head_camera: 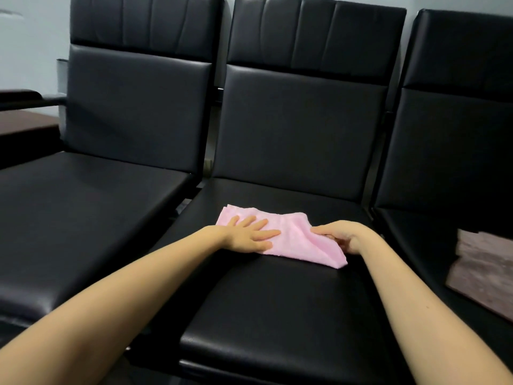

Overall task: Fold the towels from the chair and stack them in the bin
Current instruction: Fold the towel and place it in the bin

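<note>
A soft pink folded towel (280,237) lies on the black padded chair seat (277,315). The left hand (249,234) presses flat on it, fingers spread. Just beside it, the right hand (344,236) pinches the towel's other end, perhaps a loose corner.

pink towel (291,241) | soft, partly folded, left part flattened, right end bunched | was laid across the black seat of the middle chair (277,315) | grey-brown towel (483,270) | was laid flat on the right chair (458,148)
</note>
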A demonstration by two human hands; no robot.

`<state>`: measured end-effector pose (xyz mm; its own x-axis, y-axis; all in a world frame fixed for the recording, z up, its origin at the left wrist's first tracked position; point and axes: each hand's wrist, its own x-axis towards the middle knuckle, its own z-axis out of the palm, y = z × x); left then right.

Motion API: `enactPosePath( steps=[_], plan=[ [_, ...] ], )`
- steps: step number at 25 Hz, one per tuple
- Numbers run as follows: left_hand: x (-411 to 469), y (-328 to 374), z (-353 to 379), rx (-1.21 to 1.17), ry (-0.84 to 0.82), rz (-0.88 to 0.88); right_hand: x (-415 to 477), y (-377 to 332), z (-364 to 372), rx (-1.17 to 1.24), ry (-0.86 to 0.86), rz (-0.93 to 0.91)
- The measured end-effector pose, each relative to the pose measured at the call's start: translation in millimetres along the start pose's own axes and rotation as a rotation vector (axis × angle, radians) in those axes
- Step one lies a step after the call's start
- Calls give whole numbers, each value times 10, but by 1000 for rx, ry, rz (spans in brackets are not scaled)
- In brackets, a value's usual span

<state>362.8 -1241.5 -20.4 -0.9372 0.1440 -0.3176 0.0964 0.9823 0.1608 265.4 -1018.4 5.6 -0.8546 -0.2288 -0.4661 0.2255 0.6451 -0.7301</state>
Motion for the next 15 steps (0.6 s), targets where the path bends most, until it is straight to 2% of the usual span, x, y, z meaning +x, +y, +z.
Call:
enactPosePath(
  steps=[3,7,12,15],
  plan=[
    [4,-22,20,0,2,-1,-39,-104,92,-32,-50,-123],
    [-14,-14,8,-12,1,-4,-88,-136,131,170,-89,-172],
    [-54,2,-5,-29,0,3,-3,-48,26,382,-102,68],
    [-55,-12,7,-21,-3,4,-48,-50,32,377,-168,83]
  ],
)
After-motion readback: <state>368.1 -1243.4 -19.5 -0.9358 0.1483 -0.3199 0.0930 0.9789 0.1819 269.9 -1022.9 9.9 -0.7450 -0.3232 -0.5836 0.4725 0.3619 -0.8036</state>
